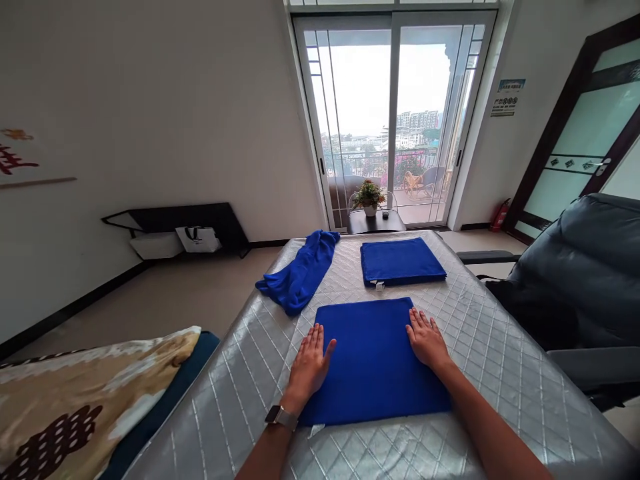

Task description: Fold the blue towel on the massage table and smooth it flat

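A blue cloth (373, 363), folded into a flat rectangle, lies on the silver quilted table cover (505, 347) in front of me. My left hand (311, 363) rests flat on its left edge, thumb spread inward. On the right edge lies my right hand (426, 337), palm down with its fingers stretched out. Behind it sits a neat stack of folded blue cloth (403, 260) with a white tag (379, 286) at its front. A crumpled blue cloth (303, 273) lies at the far left of the table.
A dark padded chair (600, 260) stands along the right side. At lower left is a patterned blanket (100, 393). Beyond the table's far end, a small table (375, 223) holds a potted plant (369, 197) before the sliding glass doors (395, 120).
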Demonstrator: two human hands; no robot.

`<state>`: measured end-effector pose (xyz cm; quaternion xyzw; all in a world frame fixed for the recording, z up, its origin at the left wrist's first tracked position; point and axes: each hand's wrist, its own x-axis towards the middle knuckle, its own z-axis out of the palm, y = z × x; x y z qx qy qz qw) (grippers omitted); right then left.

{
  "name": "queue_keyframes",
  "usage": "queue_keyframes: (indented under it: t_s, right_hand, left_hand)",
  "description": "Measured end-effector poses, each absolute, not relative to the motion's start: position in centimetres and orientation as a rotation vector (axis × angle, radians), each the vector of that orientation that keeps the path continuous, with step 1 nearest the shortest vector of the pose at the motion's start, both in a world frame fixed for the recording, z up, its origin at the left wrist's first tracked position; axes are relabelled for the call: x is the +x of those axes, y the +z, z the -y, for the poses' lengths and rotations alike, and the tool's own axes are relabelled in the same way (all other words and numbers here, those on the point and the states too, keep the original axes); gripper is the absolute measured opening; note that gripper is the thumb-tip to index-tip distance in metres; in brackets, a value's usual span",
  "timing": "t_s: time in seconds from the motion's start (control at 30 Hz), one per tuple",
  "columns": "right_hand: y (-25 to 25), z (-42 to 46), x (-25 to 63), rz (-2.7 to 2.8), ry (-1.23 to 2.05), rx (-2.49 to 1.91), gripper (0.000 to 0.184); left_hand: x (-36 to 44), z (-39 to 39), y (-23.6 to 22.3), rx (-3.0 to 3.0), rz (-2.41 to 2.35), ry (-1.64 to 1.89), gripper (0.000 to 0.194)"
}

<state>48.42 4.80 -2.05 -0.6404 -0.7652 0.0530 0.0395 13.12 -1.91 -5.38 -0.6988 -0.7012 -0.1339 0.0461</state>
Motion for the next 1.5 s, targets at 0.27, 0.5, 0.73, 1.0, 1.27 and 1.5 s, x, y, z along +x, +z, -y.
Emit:
queue_keyframes:
  t_s: [0.27, 0.5, 0.73, 1.0, 1.27, 1.5]
  right_hand:
    - [-1.1, -4.4, 48.3, 2.331, 0.051, -2.005, 0.062]
    - [-0.6, -0.7, 49.4, 2.398, 0.074, -1.929, 0.062]
    - [-2.4, 2.5, 49.1, 2.368, 0.158, -1.946, 0.064]
    - [-1.7, 2.7, 49.0, 2.339, 0.234, -1.945, 0.063]
    - [-1.6, 2.6, 49.0, 2.322, 0.305, -1.939, 0.064]
    - [-1.6, 2.7, 49.2, 2.388, 0.283, -1.919, 0.063]
  left_hand:
    - [13.8, 2.0, -5.0, -2.135, 2.166, -0.491, 0.080]
    - [14.0, 2.0, -5.2, -2.125, 2.138, -0.499, 0.080]
    - [14.0, 1.9, -5.0, -2.128, 2.141, -0.474, 0.081]
    - [13.7, 2.4, -4.3, -2.066, 2.128, -0.429, 0.080]
    - [20.7, 3.9, -1.5, -2.294, 1.933, -0.458, 0.069]
    - [33.3, 4.1, 0.0, -2.709, 1.570, -0.478, 0.065]
